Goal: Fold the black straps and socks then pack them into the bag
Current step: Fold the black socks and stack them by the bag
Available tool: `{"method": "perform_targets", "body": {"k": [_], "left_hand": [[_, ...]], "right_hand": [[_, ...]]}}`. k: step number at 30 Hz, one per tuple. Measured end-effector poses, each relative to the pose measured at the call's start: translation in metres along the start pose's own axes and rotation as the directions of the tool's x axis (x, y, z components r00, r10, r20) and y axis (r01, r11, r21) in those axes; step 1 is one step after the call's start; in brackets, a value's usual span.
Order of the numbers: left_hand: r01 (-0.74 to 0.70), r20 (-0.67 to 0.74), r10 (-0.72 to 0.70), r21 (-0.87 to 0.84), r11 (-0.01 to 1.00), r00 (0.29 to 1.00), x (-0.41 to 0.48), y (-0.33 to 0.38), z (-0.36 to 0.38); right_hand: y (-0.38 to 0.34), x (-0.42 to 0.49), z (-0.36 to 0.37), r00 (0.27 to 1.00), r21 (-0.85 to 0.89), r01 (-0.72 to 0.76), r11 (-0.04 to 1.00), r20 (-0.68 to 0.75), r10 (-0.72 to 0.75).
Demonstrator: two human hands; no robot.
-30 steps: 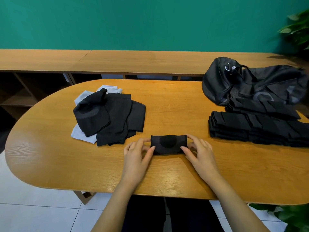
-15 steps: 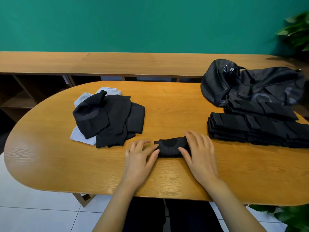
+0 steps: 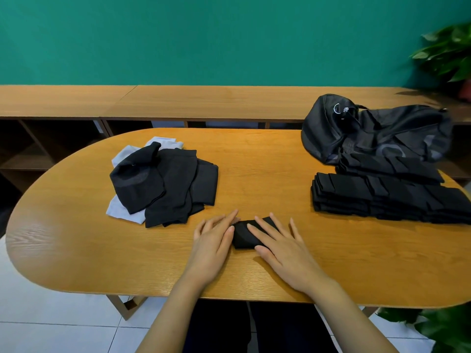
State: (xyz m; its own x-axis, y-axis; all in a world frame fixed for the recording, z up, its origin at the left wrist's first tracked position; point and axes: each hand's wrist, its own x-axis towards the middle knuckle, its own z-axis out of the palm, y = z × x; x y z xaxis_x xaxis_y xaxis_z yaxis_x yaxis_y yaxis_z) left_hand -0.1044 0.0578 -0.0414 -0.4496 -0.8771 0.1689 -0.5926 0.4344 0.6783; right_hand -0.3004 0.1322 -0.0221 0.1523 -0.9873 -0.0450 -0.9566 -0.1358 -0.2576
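One black bag [image 3: 377, 133], one folded black sock [image 3: 244, 235], two hands, left hand [image 3: 211, 245] and right hand [image 3: 285, 248], one loose sock pile [image 3: 163, 184], two rows of folded black pieces: near row [image 3: 382, 200], far row [image 3: 390, 166].

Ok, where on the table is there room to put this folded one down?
The table is bare in the middle, between the unfolded pile and the folded stack. Its near-left edge is bare too. The right end is crowded by stack and bag.
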Motion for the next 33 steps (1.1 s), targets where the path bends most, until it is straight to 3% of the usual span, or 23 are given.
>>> {"method": "perform_targets", "body": {"k": [9,16,22,27,33], "left_hand": [[-0.006,-0.06,0.018,0.194,0.981,0.998,0.0,0.009,-0.001],[-0.014,-0.098,0.04,0.256,0.967,0.994,-0.002,0.009,-0.001],[-0.027,-0.063,0.038,0.157,0.987,0.997,0.0,0.004,0.001],[0.019,-0.118,-0.008,0.089,0.996,0.993,-0.003,0.008,-0.003],[0.04,-0.118,-0.032,0.068,0.997,0.993,-0.003,0.001,0.002]], "right_hand": [[-0.01,-0.006,0.005,0.996,-0.186,-0.076,0.98,-0.069,0.064],[-0.021,-0.005,0.013,0.978,-0.202,-0.2,0.959,-0.106,0.182],[-0.033,-0.005,0.014,0.992,-0.183,-0.053,0.982,-0.126,0.03],[-0.005,-0.02,0.007,0.961,-0.148,-0.252,0.956,-0.158,0.229],[0.047,-0.061,-0.009,0.844,-0.142,-0.523,0.841,-0.224,0.487]]}}
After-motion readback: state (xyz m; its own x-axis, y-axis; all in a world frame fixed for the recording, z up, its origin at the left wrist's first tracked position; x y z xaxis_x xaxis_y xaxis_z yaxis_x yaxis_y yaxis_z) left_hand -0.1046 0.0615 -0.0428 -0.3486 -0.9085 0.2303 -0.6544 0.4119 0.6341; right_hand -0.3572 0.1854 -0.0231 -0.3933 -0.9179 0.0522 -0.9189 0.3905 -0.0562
